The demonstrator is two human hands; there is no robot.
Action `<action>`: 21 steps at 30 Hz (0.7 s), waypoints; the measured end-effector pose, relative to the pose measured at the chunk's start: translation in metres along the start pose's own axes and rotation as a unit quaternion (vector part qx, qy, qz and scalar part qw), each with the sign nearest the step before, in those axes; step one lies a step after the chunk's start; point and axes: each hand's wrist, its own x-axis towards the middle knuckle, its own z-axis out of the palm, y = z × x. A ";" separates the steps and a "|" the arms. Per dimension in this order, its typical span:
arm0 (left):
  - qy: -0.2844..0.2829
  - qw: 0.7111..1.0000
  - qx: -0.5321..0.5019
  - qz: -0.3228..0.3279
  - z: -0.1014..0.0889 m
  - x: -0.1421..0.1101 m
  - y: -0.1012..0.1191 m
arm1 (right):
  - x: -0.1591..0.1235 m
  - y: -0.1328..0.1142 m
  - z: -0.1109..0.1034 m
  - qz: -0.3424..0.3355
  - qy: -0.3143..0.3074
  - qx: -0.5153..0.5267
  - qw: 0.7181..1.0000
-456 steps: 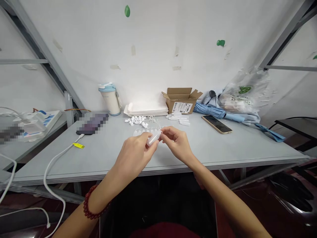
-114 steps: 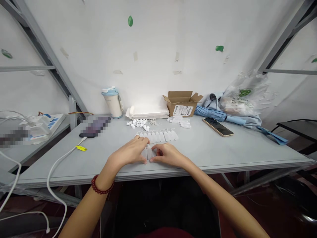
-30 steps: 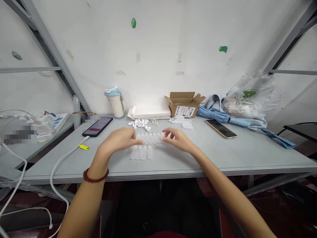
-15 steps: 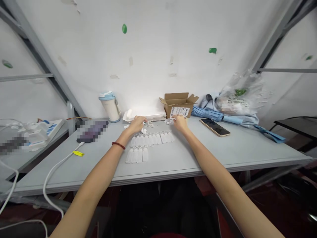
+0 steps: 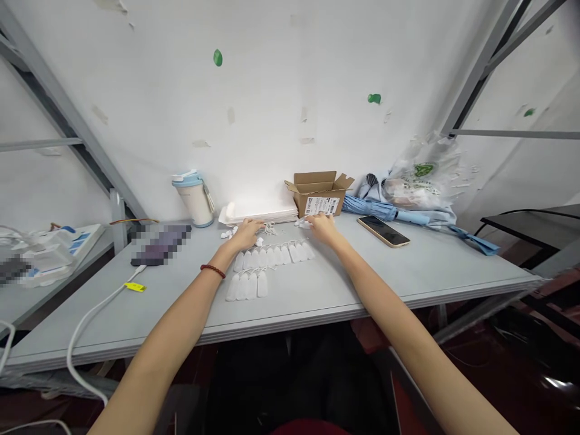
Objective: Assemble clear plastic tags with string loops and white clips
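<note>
My left hand (image 5: 247,234), with a dark red bead bracelet (image 5: 212,270) at its wrist, lies low over the table with fingers stretched to the right. Small white crumpled scraps (image 5: 229,233) and loose white strings (image 5: 270,228) surround it. At the front of the cardboard box, my right hand (image 5: 323,228) reaches down with fingers apart, beside other white scraps (image 5: 302,223); its fingertips are partly hidden. Between my forearms lie two rows of white tags with strings, a longer upper row (image 5: 265,258) and a shorter lower row (image 5: 247,286).
Behind the hands stand a stack of white sheets (image 5: 267,212) and an open cardboard box (image 5: 322,204). A tumbler (image 5: 194,202) and a charging phone (image 5: 163,243) are left. Another phone (image 5: 384,231), a blue umbrella (image 5: 371,207) and a plastic bag (image 5: 419,181) are right.
The view has shifted slightly, so things appear farther left. My left hand has come slightly nearer to the tags, and its fingers lie lower. My right hand stays by the box.
</note>
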 end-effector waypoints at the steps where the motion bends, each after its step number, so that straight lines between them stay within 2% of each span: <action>1: -0.002 1.000 0.004 -0.001 0.000 0.000 0.001 | -0.001 0.000 -0.002 0.000 -0.007 -0.006 1.000; 6: -0.005 1.000 0.017 -0.019 -0.004 -0.002 0.005 | -0.004 0.001 -0.005 0.005 -0.031 -0.018 0.999; 13: 0.002 0.999 -0.012 -0.040 0.002 -0.001 0.012 | -0.002 0.002 0.002 0.017 -0.025 -0.006 1.000; 18: 0.061 0.993 -0.082 -0.056 -0.010 -0.003 0.013 | 0.000 0.002 0.000 0.023 0.014 0.022 0.999; 21: 0.111 0.981 -0.141 -0.073 -0.022 -0.007 0.015 | 0.000 -0.001 -0.003 0.016 0.070 0.098 0.993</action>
